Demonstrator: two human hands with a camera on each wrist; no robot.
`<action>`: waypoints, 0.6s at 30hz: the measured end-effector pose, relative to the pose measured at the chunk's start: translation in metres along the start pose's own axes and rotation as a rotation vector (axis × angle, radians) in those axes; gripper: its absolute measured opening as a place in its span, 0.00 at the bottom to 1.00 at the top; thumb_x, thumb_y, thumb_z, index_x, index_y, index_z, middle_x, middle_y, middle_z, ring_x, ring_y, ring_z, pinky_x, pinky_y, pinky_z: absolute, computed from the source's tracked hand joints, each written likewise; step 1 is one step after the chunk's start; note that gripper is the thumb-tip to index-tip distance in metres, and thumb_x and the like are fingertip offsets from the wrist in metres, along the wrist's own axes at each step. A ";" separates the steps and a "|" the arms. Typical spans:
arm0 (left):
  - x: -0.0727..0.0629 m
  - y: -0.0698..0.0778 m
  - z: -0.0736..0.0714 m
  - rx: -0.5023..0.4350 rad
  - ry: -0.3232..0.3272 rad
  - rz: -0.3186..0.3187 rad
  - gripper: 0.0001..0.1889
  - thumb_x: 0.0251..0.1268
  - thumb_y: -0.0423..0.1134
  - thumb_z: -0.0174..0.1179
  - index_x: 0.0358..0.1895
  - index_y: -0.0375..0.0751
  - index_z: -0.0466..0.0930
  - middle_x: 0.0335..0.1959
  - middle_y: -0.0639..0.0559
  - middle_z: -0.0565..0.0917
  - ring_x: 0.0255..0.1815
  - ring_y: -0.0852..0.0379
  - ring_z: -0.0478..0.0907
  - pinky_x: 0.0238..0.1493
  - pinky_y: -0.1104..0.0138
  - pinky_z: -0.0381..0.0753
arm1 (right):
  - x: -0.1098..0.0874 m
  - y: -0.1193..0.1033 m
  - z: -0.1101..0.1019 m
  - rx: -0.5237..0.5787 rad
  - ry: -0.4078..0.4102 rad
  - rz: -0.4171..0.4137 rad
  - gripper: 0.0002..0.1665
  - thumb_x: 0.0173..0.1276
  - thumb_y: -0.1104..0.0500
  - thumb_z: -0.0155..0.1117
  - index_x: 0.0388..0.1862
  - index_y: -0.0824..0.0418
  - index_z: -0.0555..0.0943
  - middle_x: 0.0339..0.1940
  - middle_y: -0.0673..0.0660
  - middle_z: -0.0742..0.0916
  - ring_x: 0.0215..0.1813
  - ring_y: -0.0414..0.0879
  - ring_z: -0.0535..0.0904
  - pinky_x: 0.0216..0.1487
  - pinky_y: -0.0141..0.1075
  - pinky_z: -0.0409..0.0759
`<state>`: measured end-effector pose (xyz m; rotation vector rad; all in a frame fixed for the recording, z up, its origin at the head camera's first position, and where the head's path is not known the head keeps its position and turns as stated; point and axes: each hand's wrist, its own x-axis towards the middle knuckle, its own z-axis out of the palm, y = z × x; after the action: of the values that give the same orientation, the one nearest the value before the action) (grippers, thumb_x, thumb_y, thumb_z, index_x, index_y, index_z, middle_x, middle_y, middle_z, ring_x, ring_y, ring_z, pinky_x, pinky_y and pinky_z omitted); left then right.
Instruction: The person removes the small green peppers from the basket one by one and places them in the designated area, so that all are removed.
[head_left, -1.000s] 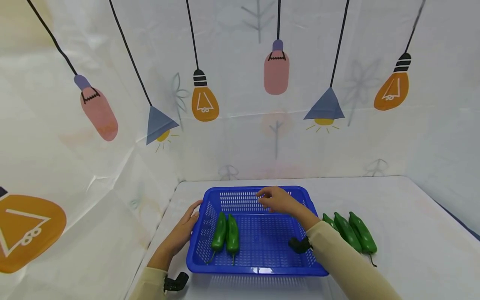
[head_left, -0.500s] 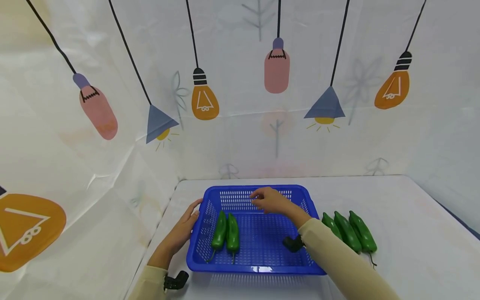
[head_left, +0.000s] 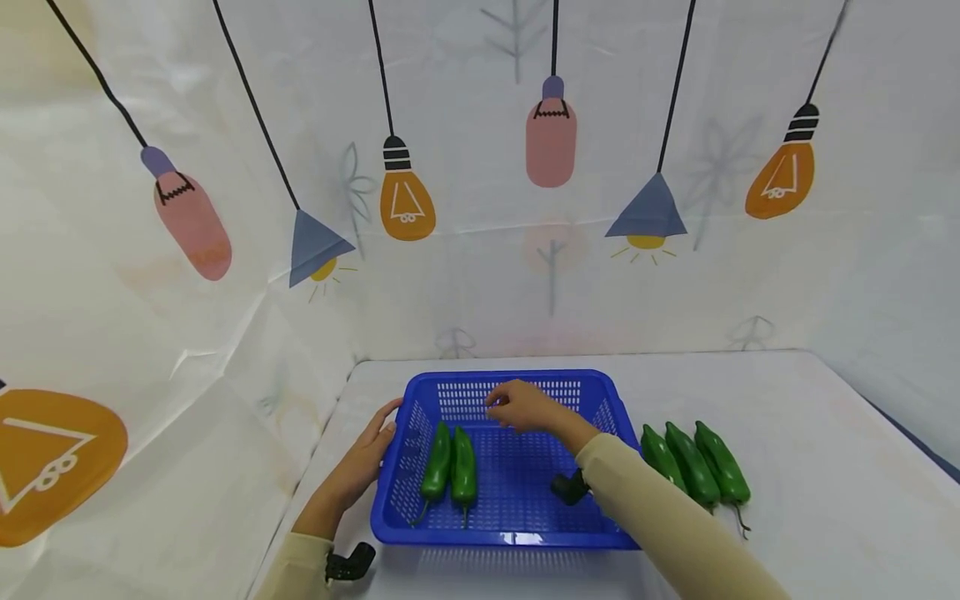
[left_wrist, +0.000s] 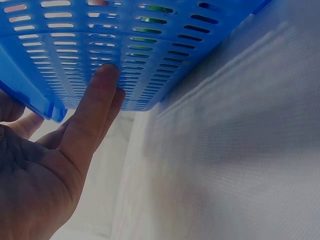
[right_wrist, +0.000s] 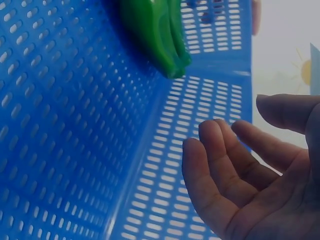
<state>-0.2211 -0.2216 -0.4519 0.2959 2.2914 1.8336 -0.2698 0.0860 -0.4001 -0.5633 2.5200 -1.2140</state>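
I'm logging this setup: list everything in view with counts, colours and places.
Basket: 1, blue, on the table
Peppers inside: 2, green, basket's left half
Peppers outside: 3, green, table right of basket
Table: 1, white, below
Backdrop: count unclear, whitish, behind table
Bulb prints: 3, orange, backdrop
Lampshade prints: 2, grey-blue, backdrop
Capsule-shaped prints: 2, pink, backdrop
Plant prints: several, greyish, backdrop
Wrist devices: 2, black, one per wrist
Sleeves: 2, beige, one per arm
Left hand: 1, bare, at basket's left wall
Right hand: 1, bare, over basket
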 end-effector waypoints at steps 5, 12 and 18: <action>0.001 -0.001 0.000 0.003 -0.003 0.006 0.26 0.87 0.49 0.36 0.81 0.53 0.49 0.65 0.30 0.72 0.53 0.41 0.80 0.48 0.50 0.81 | 0.007 0.002 0.009 -0.027 -0.014 0.020 0.19 0.71 0.61 0.65 0.57 0.70 0.82 0.43 0.60 0.87 0.41 0.58 0.85 0.32 0.41 0.83; 0.000 -0.001 -0.002 -0.004 -0.011 0.012 0.26 0.87 0.49 0.36 0.81 0.53 0.49 0.65 0.31 0.72 0.53 0.42 0.79 0.47 0.52 0.81 | 0.012 0.004 0.022 -0.103 -0.049 0.042 0.17 0.71 0.61 0.67 0.55 0.68 0.83 0.46 0.59 0.87 0.36 0.51 0.85 0.32 0.39 0.83; 0.000 0.000 -0.002 -0.007 -0.032 0.014 0.27 0.87 0.50 0.35 0.81 0.52 0.47 0.63 0.29 0.72 0.50 0.43 0.79 0.44 0.54 0.81 | 0.012 0.003 0.027 -0.075 -0.093 0.046 0.20 0.70 0.61 0.67 0.56 0.70 0.82 0.44 0.60 0.87 0.38 0.50 0.85 0.35 0.42 0.85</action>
<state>-0.2212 -0.2235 -0.4516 0.3378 2.2675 1.8294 -0.2697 0.0639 -0.4193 -0.5634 2.4947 -1.0561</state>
